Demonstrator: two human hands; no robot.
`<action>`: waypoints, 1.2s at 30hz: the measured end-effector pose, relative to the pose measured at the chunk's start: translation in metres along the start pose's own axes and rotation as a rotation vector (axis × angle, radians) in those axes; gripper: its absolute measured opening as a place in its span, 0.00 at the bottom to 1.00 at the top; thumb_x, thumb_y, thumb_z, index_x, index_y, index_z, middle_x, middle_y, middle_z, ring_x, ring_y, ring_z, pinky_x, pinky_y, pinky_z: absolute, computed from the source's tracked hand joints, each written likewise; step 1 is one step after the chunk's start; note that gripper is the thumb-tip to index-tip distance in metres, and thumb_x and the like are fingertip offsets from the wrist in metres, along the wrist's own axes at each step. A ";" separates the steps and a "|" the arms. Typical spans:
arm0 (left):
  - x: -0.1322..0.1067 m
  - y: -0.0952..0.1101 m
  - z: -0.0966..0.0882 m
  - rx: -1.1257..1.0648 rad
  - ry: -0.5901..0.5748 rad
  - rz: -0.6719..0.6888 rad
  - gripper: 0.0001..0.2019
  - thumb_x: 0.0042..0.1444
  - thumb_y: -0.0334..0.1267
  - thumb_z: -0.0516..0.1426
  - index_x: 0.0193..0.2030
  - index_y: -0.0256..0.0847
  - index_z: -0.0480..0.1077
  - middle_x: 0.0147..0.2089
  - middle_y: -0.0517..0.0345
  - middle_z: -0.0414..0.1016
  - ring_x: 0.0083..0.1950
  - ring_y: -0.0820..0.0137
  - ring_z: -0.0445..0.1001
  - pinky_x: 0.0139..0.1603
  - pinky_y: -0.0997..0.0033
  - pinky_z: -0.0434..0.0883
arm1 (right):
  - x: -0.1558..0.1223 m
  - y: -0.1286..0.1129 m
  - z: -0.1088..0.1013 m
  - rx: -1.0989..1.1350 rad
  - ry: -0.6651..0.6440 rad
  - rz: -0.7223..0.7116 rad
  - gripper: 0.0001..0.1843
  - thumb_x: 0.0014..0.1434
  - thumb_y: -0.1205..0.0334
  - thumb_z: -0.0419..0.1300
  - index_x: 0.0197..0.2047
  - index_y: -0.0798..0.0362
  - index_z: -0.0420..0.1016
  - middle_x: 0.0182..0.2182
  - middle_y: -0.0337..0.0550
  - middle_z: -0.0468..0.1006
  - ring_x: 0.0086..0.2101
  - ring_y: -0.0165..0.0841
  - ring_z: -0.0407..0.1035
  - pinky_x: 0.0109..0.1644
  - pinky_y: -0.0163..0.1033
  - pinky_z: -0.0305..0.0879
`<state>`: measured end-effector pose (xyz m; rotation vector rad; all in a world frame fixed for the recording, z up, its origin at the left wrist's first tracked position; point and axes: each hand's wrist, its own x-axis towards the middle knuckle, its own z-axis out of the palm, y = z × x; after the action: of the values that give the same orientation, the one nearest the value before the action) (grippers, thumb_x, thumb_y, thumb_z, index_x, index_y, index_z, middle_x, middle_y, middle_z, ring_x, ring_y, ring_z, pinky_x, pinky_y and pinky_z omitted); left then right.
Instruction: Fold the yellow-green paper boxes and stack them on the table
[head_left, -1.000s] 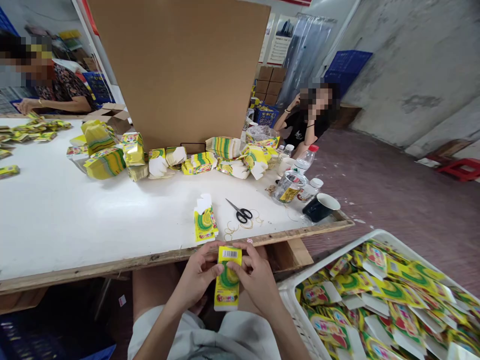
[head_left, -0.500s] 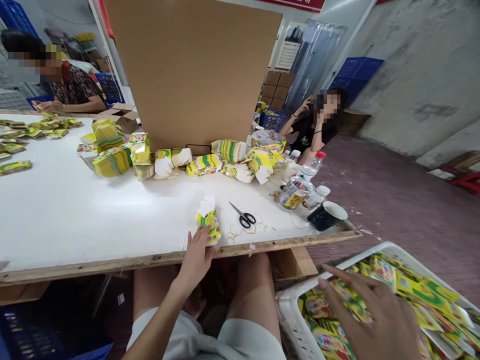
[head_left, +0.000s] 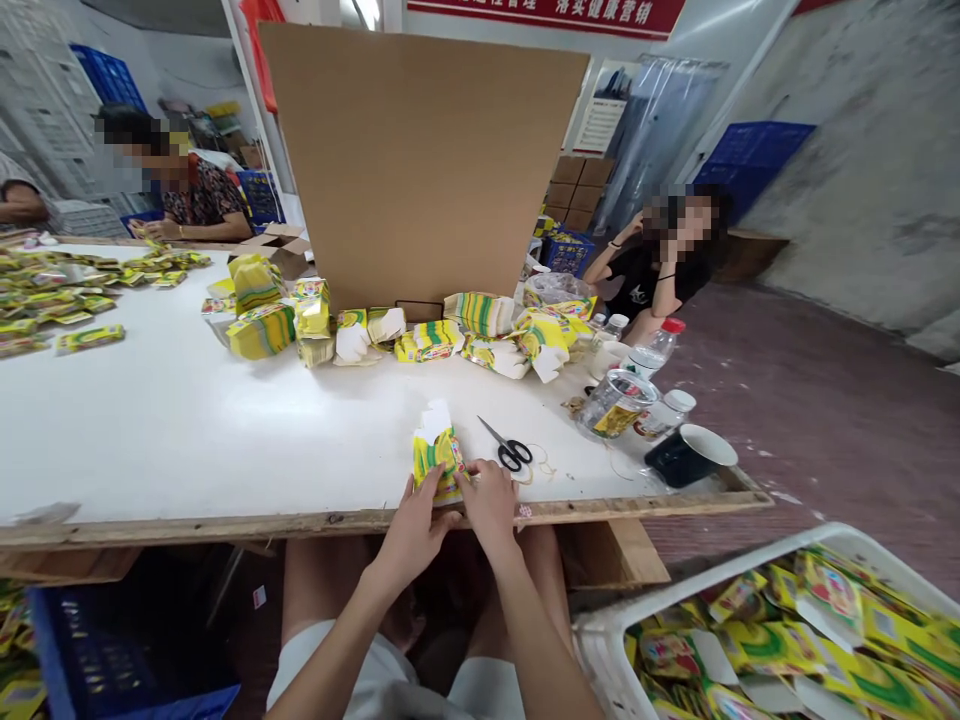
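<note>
A small stack of flattened yellow-and-green cartons (head_left: 435,447) lies at the table's front edge, white flaps pointing away from me. My left hand (head_left: 420,515) grips its near left side, with the fingers on top and the thumb by the near edge. At the near right corner, my right hand (head_left: 489,497) has its fingers bent and pinched against the cartons. Its fingertips partly hide that corner. Black-handled scissors (head_left: 514,455) lie just to the right, beside some loose rubber bands (head_left: 546,464).
Bundled cartons (head_left: 427,340) line the table before a tall cardboard sheet (head_left: 427,170). Bottles, a clear jar (head_left: 616,404) and a dark mug (head_left: 690,455) stand right. A white crate (head_left: 600,640) of cartons is lower right, a blue crate (head_left: 142,640) lower left. Two people sit beyond.
My right hand has come from above the white crate to the carton stack. My left hand has stayed at the stack. The view has shifted, so the table sits farther right.
</note>
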<state>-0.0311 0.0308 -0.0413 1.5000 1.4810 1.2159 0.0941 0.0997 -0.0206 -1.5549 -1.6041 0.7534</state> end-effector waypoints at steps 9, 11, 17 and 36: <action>-0.009 0.022 -0.006 -0.725 0.065 -0.181 0.27 0.59 0.56 0.56 0.59 0.40 0.69 0.60 0.43 0.75 0.62 0.53 0.71 0.61 0.53 0.68 | -0.051 -0.007 -0.037 0.622 -0.169 0.122 0.23 0.55 0.43 0.63 0.46 0.52 0.72 0.33 0.46 0.82 0.34 0.40 0.76 0.40 0.44 0.71; -0.012 0.030 -0.005 -0.841 0.010 -0.228 0.26 0.55 0.58 0.60 0.52 0.40 0.75 0.52 0.44 0.81 0.56 0.53 0.76 0.57 0.54 0.72 | -0.065 -0.008 -0.040 0.702 -0.203 0.158 0.24 0.53 0.43 0.66 0.44 0.53 0.74 0.32 0.46 0.82 0.33 0.39 0.76 0.40 0.45 0.72; -0.018 0.041 0.000 -0.983 0.008 -0.306 0.23 0.47 0.54 0.67 0.44 0.39 0.79 0.41 0.47 0.84 0.45 0.58 0.81 0.50 0.60 0.76 | -0.079 -0.010 -0.043 0.790 -0.192 0.195 0.20 0.50 0.48 0.71 0.40 0.53 0.78 0.36 0.47 0.82 0.39 0.40 0.75 0.47 0.45 0.71; -0.028 0.052 -0.010 -0.619 -0.149 -0.140 0.27 0.60 0.40 0.59 0.64 0.44 0.56 0.50 0.47 0.78 0.49 0.62 0.78 0.48 0.66 0.73 | -0.074 -0.006 -0.061 0.682 -0.222 0.002 0.29 0.59 0.52 0.64 0.61 0.47 0.64 0.45 0.46 0.78 0.42 0.37 0.74 0.48 0.40 0.71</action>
<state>-0.0208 -0.0041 0.0068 1.0228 0.9657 1.2899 0.1397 0.0204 0.0081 -0.9989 -1.2885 1.3420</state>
